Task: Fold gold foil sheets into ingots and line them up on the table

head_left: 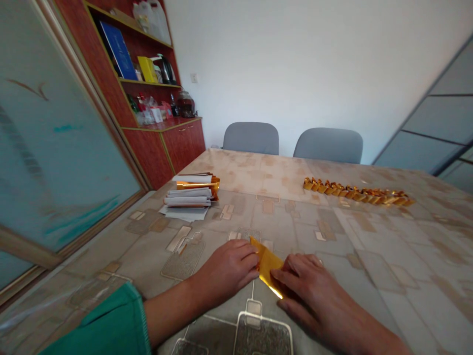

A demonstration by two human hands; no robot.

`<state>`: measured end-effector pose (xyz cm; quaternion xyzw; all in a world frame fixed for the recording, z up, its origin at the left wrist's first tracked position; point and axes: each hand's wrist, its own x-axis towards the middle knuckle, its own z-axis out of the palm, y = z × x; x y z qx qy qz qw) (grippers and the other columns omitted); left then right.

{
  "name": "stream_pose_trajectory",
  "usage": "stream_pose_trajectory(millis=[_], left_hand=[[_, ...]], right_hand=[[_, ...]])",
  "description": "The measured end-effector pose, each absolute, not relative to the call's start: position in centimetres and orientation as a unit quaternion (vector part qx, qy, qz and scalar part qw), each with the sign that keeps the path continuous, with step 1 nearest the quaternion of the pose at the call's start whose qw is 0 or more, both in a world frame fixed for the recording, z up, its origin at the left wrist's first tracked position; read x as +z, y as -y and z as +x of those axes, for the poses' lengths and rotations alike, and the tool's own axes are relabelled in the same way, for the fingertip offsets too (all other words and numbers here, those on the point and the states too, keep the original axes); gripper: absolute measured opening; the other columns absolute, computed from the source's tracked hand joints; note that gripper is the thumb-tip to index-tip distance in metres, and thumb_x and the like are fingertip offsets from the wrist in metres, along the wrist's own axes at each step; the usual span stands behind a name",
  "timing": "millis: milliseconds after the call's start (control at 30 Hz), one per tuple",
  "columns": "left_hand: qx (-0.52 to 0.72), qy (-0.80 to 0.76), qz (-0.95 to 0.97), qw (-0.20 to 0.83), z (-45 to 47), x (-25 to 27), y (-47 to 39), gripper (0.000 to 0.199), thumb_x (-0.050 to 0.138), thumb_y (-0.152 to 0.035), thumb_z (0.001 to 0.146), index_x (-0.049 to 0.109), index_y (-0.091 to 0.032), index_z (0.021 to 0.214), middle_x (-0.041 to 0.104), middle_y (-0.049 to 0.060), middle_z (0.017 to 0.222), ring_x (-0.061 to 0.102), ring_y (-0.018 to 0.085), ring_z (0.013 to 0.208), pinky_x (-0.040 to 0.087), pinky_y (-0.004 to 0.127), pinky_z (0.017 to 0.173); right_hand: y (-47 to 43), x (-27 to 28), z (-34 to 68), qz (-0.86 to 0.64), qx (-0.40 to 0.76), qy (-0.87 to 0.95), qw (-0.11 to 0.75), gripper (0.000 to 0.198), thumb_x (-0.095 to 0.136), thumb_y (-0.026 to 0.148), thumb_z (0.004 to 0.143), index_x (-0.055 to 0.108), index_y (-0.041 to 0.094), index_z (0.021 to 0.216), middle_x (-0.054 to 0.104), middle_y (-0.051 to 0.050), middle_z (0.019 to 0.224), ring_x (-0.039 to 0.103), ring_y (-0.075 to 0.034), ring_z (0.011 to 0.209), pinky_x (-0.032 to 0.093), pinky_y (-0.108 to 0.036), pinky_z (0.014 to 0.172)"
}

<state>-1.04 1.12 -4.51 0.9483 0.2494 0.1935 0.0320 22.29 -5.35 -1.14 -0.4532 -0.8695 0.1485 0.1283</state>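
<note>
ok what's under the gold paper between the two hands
Patterned tablecloth shows around the gold paper. Whatever lies directly under it cannot be seen: the paper itself, the left hand and the right hand cover that spot.

Two gray chairs [251,137] are standing at the far side of a pattern-covered table [258,170], before a white wall [295,59] bearing a socket [194,78]. At left, an open-shelved red-brown cabinet [183,148] is standing beyond a framed frosted-glass panel [74,148]; at right, gray panels [430,116] separated by dark lines are rising. Soft light is spreading across the wall.
</note>
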Motion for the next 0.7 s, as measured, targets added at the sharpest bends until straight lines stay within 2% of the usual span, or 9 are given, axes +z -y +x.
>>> stream_pose_trajectory(millis=[167, 300, 500, 567, 700], left_hand=[[0.180, -0.258, 0.946, 0.074, -0.6, -4.0, -1.3, 0.022, 0.054, -0.035, 0.099, 0.065, -0.016, 0.097, 0.068, 0.007, 0.099, 0.061, 0.020, 0.094, 0.049, 0.032, 0.086], [0.192, -0.240, 0.948, 0.089, -0.9, -3.9, -1.9, 0.020, 0.048, -0.023, 0.101, 0.065, -0.016, 0.110, 0.069, 0.007, 0.111, 0.062, 0.019, 0.104, 0.046, 0.035, 0.097], [0.168, -0.253, 0.936, 0.180, -1.7, -3.7, -2.6, 0.013, 0.054, -0.017, 0.097, 0.064, -0.021, 0.105, 0.068, 0.003, 0.127, 0.053, 0.023, 0.130, 0.025, 0.053, 0.117], [0.151, -0.241, 0.936, 0.208, -1.8, -3.5, -2.6, 0.011, 0.057, -0.018, 0.097, 0.063, -0.023, 0.105, 0.067, 0.002, 0.131, 0.050, 0.023, 0.135, 0.020, 0.055, 0.119], [0.138, -0.183, 0.950, 0.213, -1.7, -3.5, -2.4, 0.019, 0.049, -0.015, 0.100, 0.062, -0.024, 0.111, 0.067, 0.001, 0.132, 0.044, 0.021, 0.141, 0.009, 0.056, 0.121]], right_hand=[[4.4, -2.8, 23.6, -0.494, 0.170, 0.821, 0.233, 0.024, 0.048, 0.017, 0.100, 0.064, 0.022, 0.117, 0.066, -0.008, 0.105, 0.061, -0.023, 0.097, 0.051, -0.040, 0.085], [4.7, -3.2, 23.2, -0.485, 0.212, 0.813, 0.242, 0.029, 0.046, 0.013, 0.099, 0.064, 0.022, 0.121, 0.067, -0.009, 0.108, 0.063, -0.022, 0.097, 0.054, -0.038, 0.087], [5.5, -1.6, 22.3, -0.421, 0.253, 0.849, 0.193, 0.026, 0.045, 0.016, 0.102, 0.067, 0.025, 0.113, 0.069, -0.005, 0.105, 0.064, -0.020, 0.094, 0.054, -0.033, 0.083], [5.4, -1.5, 22.3, -0.410, 0.236, 0.858, 0.200, 0.026, 0.046, 0.016, 0.102, 0.066, 0.026, 0.114, 0.070, -0.004, 0.103, 0.063, -0.020, 0.094, 0.053, -0.033, 0.082], [5.0, -2.0, 21.8, -0.395, 0.199, 0.865, 0.239, 0.029, 0.045, 0.013, 0.102, 0.060, 0.025, 0.124, 0.068, -0.007, 0.117, 0.059, -0.021, 0.103, 0.051, -0.036, 0.089]])
